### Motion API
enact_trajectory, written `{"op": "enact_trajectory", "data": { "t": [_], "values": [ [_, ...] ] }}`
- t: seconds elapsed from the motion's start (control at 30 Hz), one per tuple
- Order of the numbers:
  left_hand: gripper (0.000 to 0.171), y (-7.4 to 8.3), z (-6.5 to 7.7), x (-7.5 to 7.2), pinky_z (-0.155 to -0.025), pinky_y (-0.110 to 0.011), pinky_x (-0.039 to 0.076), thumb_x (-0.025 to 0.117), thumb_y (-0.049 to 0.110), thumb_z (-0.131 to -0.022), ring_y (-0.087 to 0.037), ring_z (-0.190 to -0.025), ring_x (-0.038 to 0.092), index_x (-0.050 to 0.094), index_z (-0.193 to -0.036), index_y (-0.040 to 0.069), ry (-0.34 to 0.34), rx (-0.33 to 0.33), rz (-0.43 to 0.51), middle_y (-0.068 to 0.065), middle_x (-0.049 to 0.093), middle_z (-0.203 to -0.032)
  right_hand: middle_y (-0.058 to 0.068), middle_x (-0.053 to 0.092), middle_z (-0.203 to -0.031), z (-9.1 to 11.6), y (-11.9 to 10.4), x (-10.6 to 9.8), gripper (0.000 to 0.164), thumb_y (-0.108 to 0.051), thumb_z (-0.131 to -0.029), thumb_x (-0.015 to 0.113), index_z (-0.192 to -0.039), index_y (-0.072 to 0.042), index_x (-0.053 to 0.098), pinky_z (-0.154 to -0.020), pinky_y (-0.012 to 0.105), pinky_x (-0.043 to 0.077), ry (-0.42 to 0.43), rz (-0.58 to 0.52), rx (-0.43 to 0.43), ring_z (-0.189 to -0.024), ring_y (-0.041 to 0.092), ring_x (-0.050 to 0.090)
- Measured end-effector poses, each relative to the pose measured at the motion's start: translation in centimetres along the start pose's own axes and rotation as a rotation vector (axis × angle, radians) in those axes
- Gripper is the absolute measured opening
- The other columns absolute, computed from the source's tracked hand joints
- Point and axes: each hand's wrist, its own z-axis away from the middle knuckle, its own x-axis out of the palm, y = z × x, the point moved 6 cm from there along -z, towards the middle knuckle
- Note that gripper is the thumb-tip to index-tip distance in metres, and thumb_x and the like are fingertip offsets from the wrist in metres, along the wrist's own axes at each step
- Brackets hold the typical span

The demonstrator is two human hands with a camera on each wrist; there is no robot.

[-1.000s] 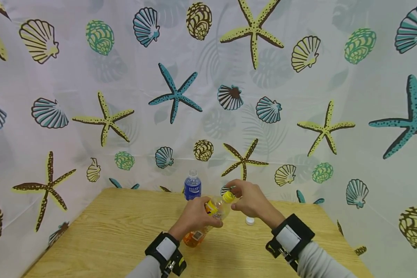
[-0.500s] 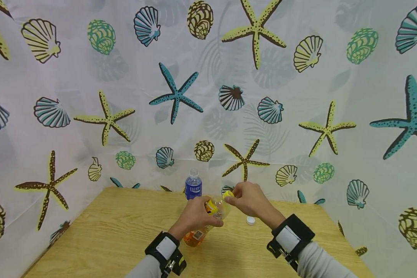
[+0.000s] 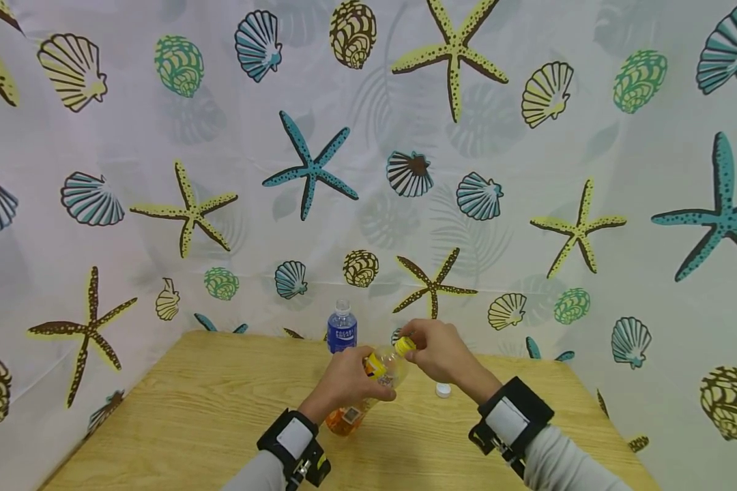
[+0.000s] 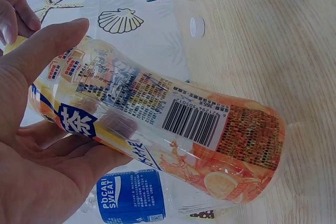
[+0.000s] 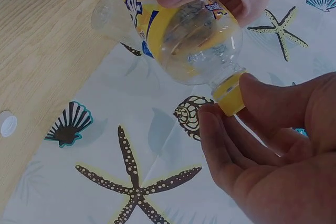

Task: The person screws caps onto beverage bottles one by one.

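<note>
My left hand (image 3: 347,379) grips a clear plastic drink bottle (image 4: 202,140) with a yellow and orange label, round its upper body. The bottle leans, its neck up and to the right in the head view. On its neck sits a yellow cap (image 5: 229,94), which my right hand (image 3: 443,352) pinches between thumb and fingers. Behind the left hand a second bottle (image 3: 342,331) with a blue Pocari Sweat label stands upright, its mouth uncapped. The left wrist view shows that blue label (image 4: 131,196) just below the left hand.
A small white cap (image 3: 443,390) lies on the wooden table (image 3: 233,389), below the right wrist. A white cloth (image 3: 252,239) printed with starfish and shells hangs round the back and sides of the table.
The right hand's fingers were spread round the yellow cap, then closed on it and shifted slightly as they turned about it. The left hand and bottle stay nearly still.
</note>
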Motion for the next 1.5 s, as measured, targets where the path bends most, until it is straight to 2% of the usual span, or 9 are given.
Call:
{"op": "enact_trajectory", "data": {
  "t": [0.33,0.57,0.67,0.77,0.87,0.93,1.1,1.27,1.5],
  "values": [
    [0.061,0.0,0.2,0.1,-0.073,-0.036,0.060,0.092,0.036,-0.070,-0.017,-0.082,0.066,0.067,-0.118,0.008,-0.013,0.010,0.011,-0.001,0.070,-0.096,0.003,0.067,-0.079,0.0,0.1,0.4,0.011,-0.010,-0.087,0.075,-0.094,-0.005,0.068,-0.063,0.033,0.051,0.103,0.052,0.065,-0.072,0.018,0.062],
    [0.055,-0.1,0.5,-0.1,-0.069,-0.032,0.057,0.092,0.039,-0.070,-0.015,-0.079,0.064,0.069,-0.113,0.014,-0.034,0.026,0.004,0.003,0.069,-0.091,0.001,0.041,-0.062,0.4,-0.1,0.9,0.025,-0.015,-0.090,0.071,-0.075,-0.010,0.051,-0.055,0.028,0.031,0.125,0.075,0.070,-0.056,0.017,0.040],
    [0.058,-0.2,0.8,-0.2,-0.069,-0.032,0.057,0.092,0.037,-0.070,-0.015,-0.079,0.064,0.068,-0.116,0.012,-0.034,0.026,0.013,0.002,0.069,-0.092,0.002,0.047,-0.066,0.6,-0.4,1.0,0.023,-0.016,-0.092,0.070,-0.079,-0.008,0.054,-0.055,0.029,0.034,0.105,0.070,0.077,-0.058,0.017,0.044],
    [0.061,-0.2,1.2,-0.4,-0.069,-0.034,0.059,0.092,0.034,-0.069,-0.017,-0.080,0.065,0.068,-0.119,0.008,-0.025,0.032,0.020,-0.001,0.070,-0.095,0.005,0.063,-0.078,0.9,-0.6,1.1,0.015,-0.017,-0.093,0.071,-0.094,-0.005,0.063,-0.061,0.032,0.047,0.073,0.063,0.084,-0.068,0.019,0.058],
    [0.064,-0.3,1.5,-0.6,-0.071,-0.035,0.059,0.093,0.034,-0.069,-0.017,-0.082,0.065,0.067,-0.121,0.007,-0.020,0.036,0.019,-0.002,0.071,-0.097,0.010,0.072,-0.095,1.2,-0.9,1.1,0.023,-0.011,-0.091,0.074,-0.112,-0.003,0.068,-0.073,0.039,0.057,0.040,0.036,0.075,-0.085,0.025,0.069],
    [0.065,-0.4,1.7,-0.8,-0.071,-0.035,0.059,0.093,0.035,-0.069,-0.017,-0.082,0.065,0.067,-0.122,0.007,-0.019,0.038,0.013,-0.003,0.071,-0.097,0.013,0.074,-0.101,1.3,-1.3,1.0,0.029,-0.004,-0.089,0.074,-0.118,-0.005,0.069,-0.077,0.041,0.060,0.029,0.013,0.066,-0.093,0.029,0.072],
    [0.064,-0.6,1.7,-0.9,-0.069,-0.033,0.057,0.093,0.037,-0.068,-0.017,-0.080,0.064,0.067,-0.120,0.008,-0.019,0.045,0.004,-0.001,0.070,-0.095,0.010,0.075,-0.097,1.5,-1.7,1.0,0.024,0.005,-0.086,0.071,-0.108,-0.005,0.072,-0.077,0.040,0.061,0.057,0.005,0.053,-0.090,0.026,0.073],
    [0.061,-0.6,1.6,-0.8,-0.067,-0.031,0.056,0.092,0.038,-0.069,-0.016,-0.078,0.063,0.068,-0.116,0.009,-0.022,0.058,-0.003,0.000,0.069,-0.093,0.006,0.072,-0.087,1.6,-1.7,1.1,0.022,0.006,-0.082,0.072,-0.101,-0.005,0.071,-0.071,0.036,0.059,0.115,0.027,0.044,-0.079,0.018,0.069],
    [0.061,-0.6,1.6,-0.6,-0.067,-0.031,0.056,0.092,0.041,-0.069,-0.016,-0.078,0.063,0.068,-0.117,0.010,-0.028,0.052,-0.026,0.001,0.069,-0.092,0.005,0.071,-0.085,1.7,-1.7,1.3,0.019,0.004,-0.081,0.074,-0.097,-0.005,0.069,-0.067,0.034,0.058,0.157,0.050,0.071,-0.077,0.018,0.066]
  ]
}}
